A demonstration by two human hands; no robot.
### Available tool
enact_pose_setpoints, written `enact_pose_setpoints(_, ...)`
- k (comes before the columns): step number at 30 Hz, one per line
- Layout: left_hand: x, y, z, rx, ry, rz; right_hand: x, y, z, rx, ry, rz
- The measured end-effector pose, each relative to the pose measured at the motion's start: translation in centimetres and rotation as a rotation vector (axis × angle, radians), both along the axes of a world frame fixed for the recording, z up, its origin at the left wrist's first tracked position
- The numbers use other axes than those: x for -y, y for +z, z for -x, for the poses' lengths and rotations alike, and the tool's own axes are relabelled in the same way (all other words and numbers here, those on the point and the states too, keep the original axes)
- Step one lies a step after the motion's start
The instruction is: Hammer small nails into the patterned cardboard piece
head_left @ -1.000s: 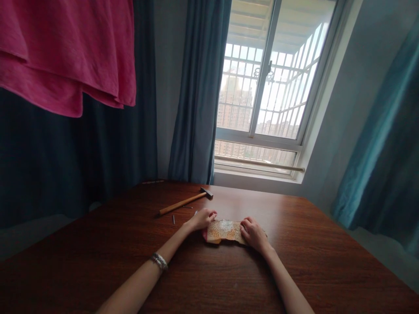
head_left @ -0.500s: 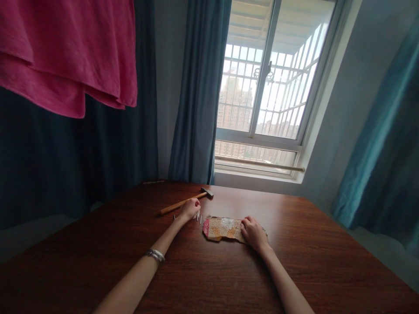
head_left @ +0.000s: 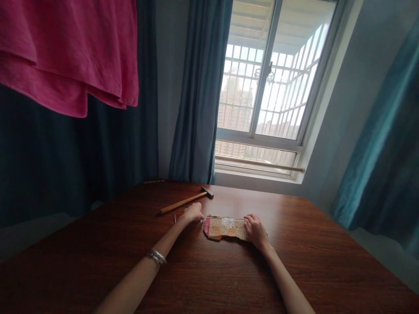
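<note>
A small flat piece with a dotted pattern and a pink left end (head_left: 222,228) lies on the dark wooden table (head_left: 209,279). My right hand (head_left: 255,230) rests closed on its right end, pressing it down. My left hand (head_left: 193,213) is curled just left of the piece, fingers pinched together over thin nails on the table; what they hold is too small to make out. A single loose nail (head_left: 174,218) lies left of that hand. A hammer with a wooden handle (head_left: 186,202) lies behind my left hand.
A pink cloth (head_left: 68,52) hangs at the upper left. Blue curtains (head_left: 199,91) frame a barred window (head_left: 265,87) behind the table. A bracelet (head_left: 156,257) is on my left wrist.
My left hand left the patterned piece, reached toward the nails by the hammer, and now sits closed a little nearer the piece's left end. My right hand stayed on the piece.
</note>
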State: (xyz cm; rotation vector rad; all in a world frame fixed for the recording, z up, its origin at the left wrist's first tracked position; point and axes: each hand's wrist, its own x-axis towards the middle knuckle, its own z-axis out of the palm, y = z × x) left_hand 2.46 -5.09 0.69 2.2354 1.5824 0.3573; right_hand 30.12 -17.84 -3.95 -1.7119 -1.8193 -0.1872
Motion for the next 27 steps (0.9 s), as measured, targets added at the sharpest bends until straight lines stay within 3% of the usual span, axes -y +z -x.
enact_pose_setpoints(5,-0.4,-1.0,-0.6,-0.151,0.084,-0.065,0.0,-0.2,-0.6,-0.027,-0.01,-0.044)
enact_pose_setpoints(12,-1.0,-1.6,-0.4,-0.125,0.099,-0.055,0.1,-0.2,-0.6,-0.046,-0.024,-0.037)
enact_pose_setpoints(17,-0.8,-1.3,-0.5,-0.068,0.027,-0.093,0.1,0.1,-0.4,-0.048,-0.036,0.007)
enact_pose_setpoints(21,-0.2,-0.9,-1.2,0.118,-0.026,-0.062,0.1,0.1,-0.3,-0.047,-0.03,0.023)
enact_pose_setpoints(27,1.3,-1.8,-4.2,0.685,-0.224,0.053,0.1,-0.4,-0.3,-0.042,-0.046,0.05)
